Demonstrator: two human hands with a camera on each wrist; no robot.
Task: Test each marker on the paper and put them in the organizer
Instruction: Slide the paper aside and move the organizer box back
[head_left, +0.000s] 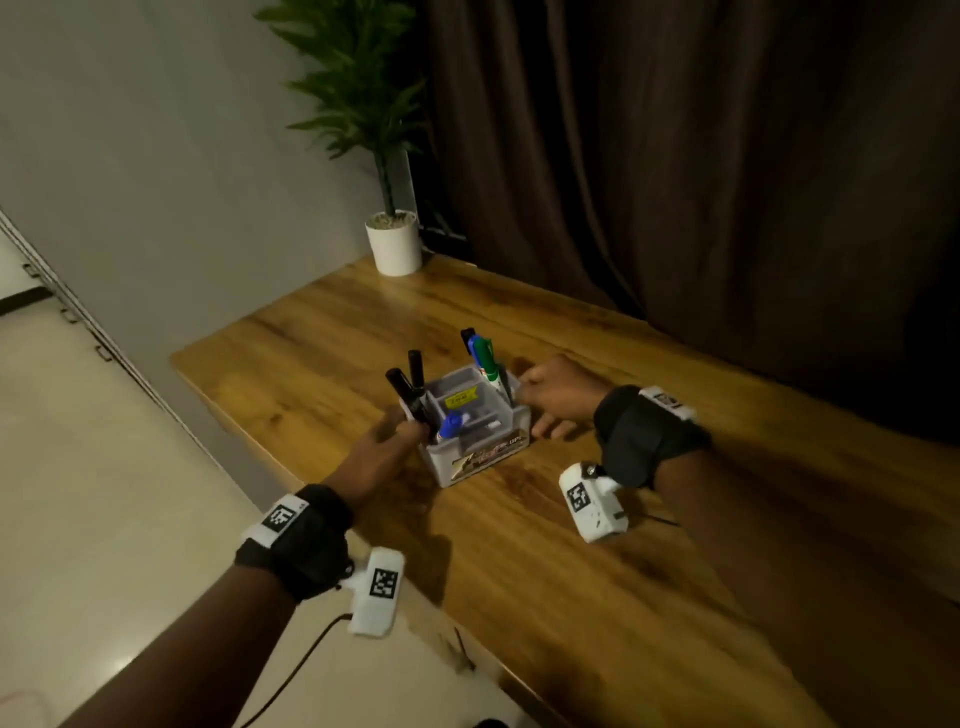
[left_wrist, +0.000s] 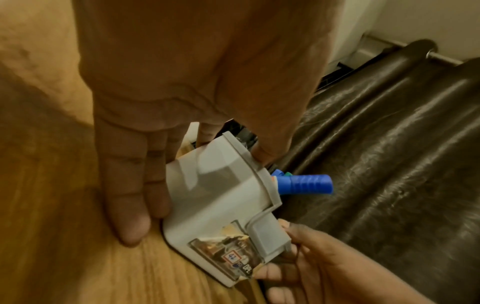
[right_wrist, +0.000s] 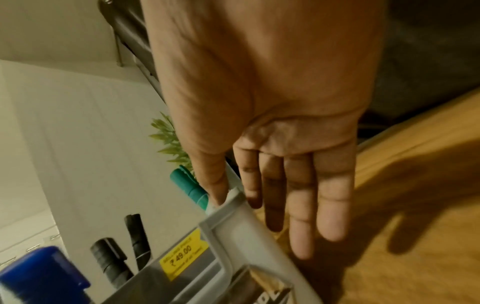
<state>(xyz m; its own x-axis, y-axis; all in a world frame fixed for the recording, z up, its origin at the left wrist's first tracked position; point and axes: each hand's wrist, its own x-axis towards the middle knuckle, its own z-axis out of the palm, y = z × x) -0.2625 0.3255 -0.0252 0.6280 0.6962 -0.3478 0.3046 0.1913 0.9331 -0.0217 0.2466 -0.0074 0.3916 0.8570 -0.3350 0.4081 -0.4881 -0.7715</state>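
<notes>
The grey organizer (head_left: 480, 452), loaded with markers, is being held on the desk (head_left: 597, 571) between the left hand (head_left: 387, 441) and right hand (head_left: 558, 397), thumbs on its rim, fingers straight against its sides.

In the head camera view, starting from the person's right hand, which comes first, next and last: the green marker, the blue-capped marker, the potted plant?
1. Green marker, in the organizer corner beside the right hand.
2. Blue-capped marker, at the organizer's opposite near corner.
3. Potted plant, at the table's far corner.

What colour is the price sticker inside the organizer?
Yellow; the price sticker in the organizer shows best in the right wrist view.
</notes>
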